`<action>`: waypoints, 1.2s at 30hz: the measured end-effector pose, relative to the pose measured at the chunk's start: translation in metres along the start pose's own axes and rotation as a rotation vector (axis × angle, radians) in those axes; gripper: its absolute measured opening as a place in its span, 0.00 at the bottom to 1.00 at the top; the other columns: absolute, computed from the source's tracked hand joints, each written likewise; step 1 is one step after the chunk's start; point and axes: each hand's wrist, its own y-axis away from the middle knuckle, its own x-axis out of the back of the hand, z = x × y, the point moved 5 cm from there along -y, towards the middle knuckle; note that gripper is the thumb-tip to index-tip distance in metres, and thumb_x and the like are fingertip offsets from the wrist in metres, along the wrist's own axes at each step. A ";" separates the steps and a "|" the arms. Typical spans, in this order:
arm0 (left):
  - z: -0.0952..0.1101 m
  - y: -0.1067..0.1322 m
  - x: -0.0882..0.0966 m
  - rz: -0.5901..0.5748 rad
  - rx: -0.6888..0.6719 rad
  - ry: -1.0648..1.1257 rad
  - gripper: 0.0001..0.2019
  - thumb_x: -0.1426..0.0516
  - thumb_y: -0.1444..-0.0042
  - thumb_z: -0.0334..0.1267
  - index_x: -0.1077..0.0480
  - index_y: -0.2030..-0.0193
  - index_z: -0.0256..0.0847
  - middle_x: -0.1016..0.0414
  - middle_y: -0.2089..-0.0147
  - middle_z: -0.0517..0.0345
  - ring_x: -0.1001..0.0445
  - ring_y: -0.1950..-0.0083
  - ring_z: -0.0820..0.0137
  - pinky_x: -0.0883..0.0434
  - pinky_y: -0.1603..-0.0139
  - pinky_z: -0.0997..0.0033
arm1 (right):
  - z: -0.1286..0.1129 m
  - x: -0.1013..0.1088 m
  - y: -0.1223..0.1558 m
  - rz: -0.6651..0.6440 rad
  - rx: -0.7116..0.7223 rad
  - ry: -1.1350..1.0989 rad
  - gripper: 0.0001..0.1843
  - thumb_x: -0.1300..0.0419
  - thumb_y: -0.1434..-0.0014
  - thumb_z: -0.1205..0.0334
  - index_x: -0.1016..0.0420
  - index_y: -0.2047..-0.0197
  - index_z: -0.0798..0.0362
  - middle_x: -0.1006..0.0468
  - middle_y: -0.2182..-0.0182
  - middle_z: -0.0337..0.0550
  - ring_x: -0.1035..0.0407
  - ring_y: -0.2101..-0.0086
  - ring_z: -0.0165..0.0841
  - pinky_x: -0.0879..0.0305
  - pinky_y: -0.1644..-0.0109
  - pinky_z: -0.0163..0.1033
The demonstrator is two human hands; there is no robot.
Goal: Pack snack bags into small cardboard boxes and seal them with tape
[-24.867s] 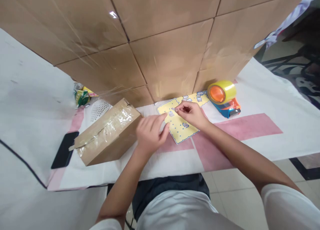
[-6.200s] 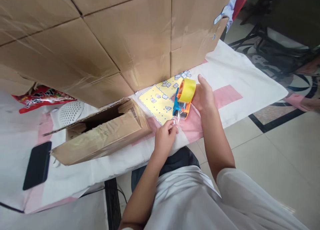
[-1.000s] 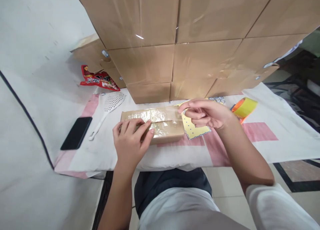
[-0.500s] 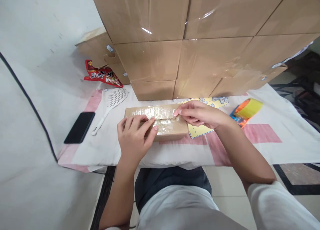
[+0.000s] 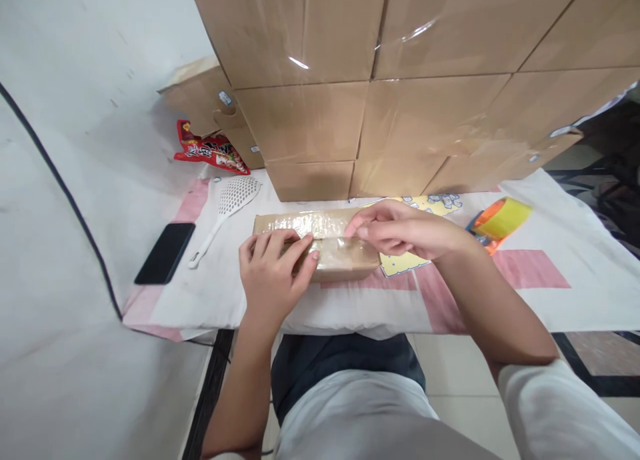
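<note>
A small cardboard box (image 5: 345, 267) lies on the table before me, shiny clear packing tape (image 5: 320, 225) along the seam of its top. My left hand (image 5: 273, 263) grips the box's left part, fingers on top near the seam and thumb at the front edge. At the right part of the seam, my right hand (image 5: 395, 230) is closed in a pinch against the taped top. Its own fingers hide whatever is between the tips. Right of that hand sits an orange and yellow tape dispenser (image 5: 500, 220).
Large taped cardboard boxes (image 5: 310, 123) are stacked behind the small one. On the left are a black phone (image 5: 165, 253), a white slotted skimmer (image 5: 235, 197) and a red food packet (image 5: 213, 150). A yellow patterned sheet (image 5: 405, 263) lies partly under my right hand.
My right fingertips have shifted slightly along the seam, and the hand has turned a little. The left hand keeps its hold. The whole view has moved slightly.
</note>
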 end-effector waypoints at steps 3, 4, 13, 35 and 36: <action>0.000 0.000 0.000 0.005 -0.001 -0.010 0.08 0.38 0.36 0.41 0.20 0.52 0.47 0.19 0.54 0.56 0.24 0.53 0.63 0.38 0.44 0.56 | 0.012 0.009 -0.011 0.144 -0.061 0.100 0.12 0.34 0.40 0.54 0.25 0.62 0.55 0.45 0.81 0.28 0.57 0.82 0.21 0.65 0.80 0.34; 0.001 0.000 0.000 0.004 -0.003 -0.011 0.09 0.38 0.36 0.41 0.20 0.52 0.47 0.19 0.54 0.56 0.24 0.53 0.63 0.38 0.44 0.55 | 0.014 0.010 -0.013 0.164 -0.067 0.116 0.12 0.35 0.40 0.54 0.25 0.62 0.55 0.45 0.81 0.28 0.56 0.82 0.22 0.64 0.80 0.34; 0.001 0.000 -0.001 -0.028 -0.031 -0.068 0.13 0.40 0.35 0.41 0.22 0.45 0.47 0.19 0.45 0.55 0.25 0.45 0.57 0.39 0.41 0.51 | 0.002 0.010 -0.008 0.339 -0.126 0.411 0.15 0.35 0.41 0.50 0.23 0.65 0.54 0.33 0.75 0.35 0.44 0.77 0.24 0.50 0.75 0.34; 0.045 0.015 -0.011 -0.066 -0.080 0.203 0.14 0.41 0.34 0.39 0.26 0.43 0.42 0.17 0.44 0.54 0.22 0.42 0.62 0.42 0.35 0.54 | -0.006 -0.008 -0.023 0.751 -0.057 1.189 0.09 0.40 0.36 0.60 0.21 0.64 0.53 0.19 0.70 0.48 0.26 0.67 0.40 0.44 0.65 0.39; 0.046 0.015 -0.011 -0.064 -0.070 0.204 0.14 0.41 0.34 0.39 0.26 0.43 0.42 0.17 0.44 0.54 0.22 0.42 0.62 0.42 0.36 0.54 | -0.006 -0.006 -0.023 0.798 -0.069 1.190 0.09 0.38 0.37 0.58 0.21 0.59 0.55 0.19 0.69 0.51 0.25 0.66 0.42 0.42 0.64 0.40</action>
